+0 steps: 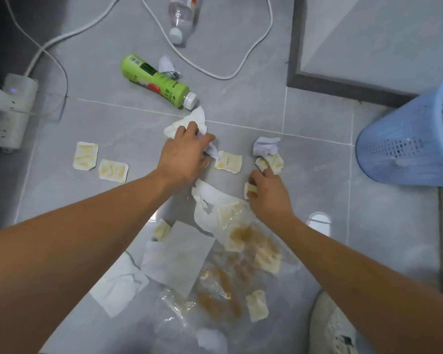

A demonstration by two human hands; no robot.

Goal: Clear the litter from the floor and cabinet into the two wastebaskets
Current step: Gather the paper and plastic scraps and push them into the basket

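Grey tiled floor (253, 103), litter scattered; blue wastebasket (407, 139) cut off at right.
My left fingers (189, 134) gripped crumpled tissue (189, 123); right fingers (256, 180) pinched a sachet (250, 189).

two bottles (156, 81), one blue wastebasket (409, 146), two hands (183, 154)

Bare forearms, no sleeves; white mesh shoe (330, 328) with dark marks.

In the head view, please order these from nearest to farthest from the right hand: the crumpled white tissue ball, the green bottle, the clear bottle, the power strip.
From the right hand:
1. Crumpled white tissue ball, just ahead of it.
2. Green plastic bottle, ahead to the left.
3. Clear plastic bottle, far ahead at the top.
4. Grey power strip, at the far left edge.
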